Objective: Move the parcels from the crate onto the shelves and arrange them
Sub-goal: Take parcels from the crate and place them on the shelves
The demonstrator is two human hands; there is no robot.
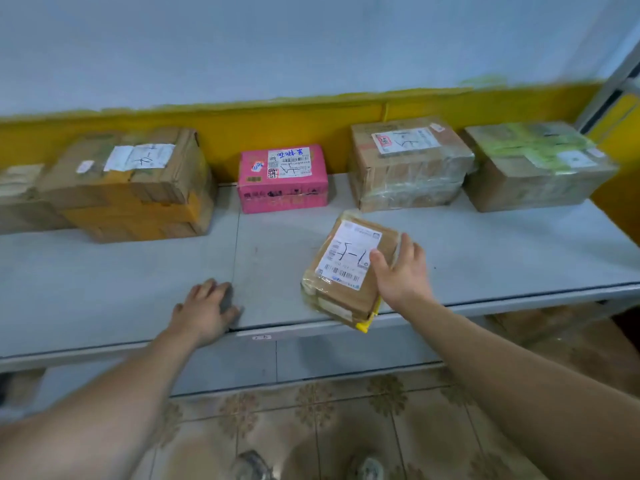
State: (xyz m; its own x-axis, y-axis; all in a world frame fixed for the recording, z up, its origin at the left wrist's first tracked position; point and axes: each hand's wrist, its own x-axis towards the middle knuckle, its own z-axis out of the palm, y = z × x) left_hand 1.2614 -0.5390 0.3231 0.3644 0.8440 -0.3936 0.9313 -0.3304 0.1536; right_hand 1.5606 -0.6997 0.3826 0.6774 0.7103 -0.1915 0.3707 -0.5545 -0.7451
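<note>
Your right hand (403, 271) grips a small brown parcel (341, 292). The thumb lies across the corner of its white label (348, 254) and the fingers are curled round its right edge, so the hand is closed on the parcel. The parcel sits in front of the pink box (282, 181) and a little to its right, well apart from it. It is tilted, and its near yellow-taped corner hangs out past the front lip of the grey shelf (121, 289). You cannot tell whether its underside touches the board. Your left hand (204, 308) holds nothing. It rests palm down on the shelf with relaxed fingers, in front of the pink box and to its left, near the front lip. The pink box stands against the yellow band of the wall (277, 126), label up. Just to its right is a clear-taped carton (408, 164), and beyond that a carton with green tape (536, 164) touches the first. To the left of the pink box, across a gap, is a carton with yellow tape (131, 188), and another carton (20, 199) is cut off at the picture's edge. Below the pink box's level you see a lower shelf board, a patterned tile floor (346, 427) and the blurred toes of your shoes (252, 465).
</note>
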